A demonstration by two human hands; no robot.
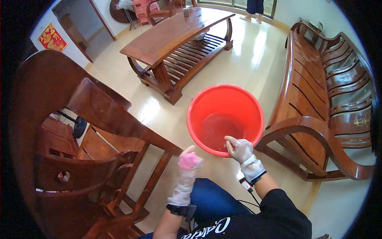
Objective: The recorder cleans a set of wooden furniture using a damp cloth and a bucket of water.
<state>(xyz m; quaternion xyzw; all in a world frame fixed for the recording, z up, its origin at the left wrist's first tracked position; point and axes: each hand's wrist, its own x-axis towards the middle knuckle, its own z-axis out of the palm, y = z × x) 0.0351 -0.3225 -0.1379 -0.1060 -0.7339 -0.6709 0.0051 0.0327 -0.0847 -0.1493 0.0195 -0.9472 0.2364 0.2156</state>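
A large red plastic bucket (197,110) stands on the floor in front of me, with what looks like shallow water at its bottom. My right hand (242,150), in a thin whitish glove, is over the bucket's near right rim. Its fingers are curled, and I cannot tell whether anything is inside them. To the left and apart from the bucket, my gloved left hand (191,171) holds a small pink wad (188,161), perhaps a cloth or sponge. Dark bands circle both wrists.
A wooden chair (110,116) rises close on my left. On the right runs a slatted wooden bench (307,83) with a curved armrest. Beyond the bucket stands a wooden coffee table (176,33) with a slatted lower shelf. Another person's legs (254,9) are at the far end.
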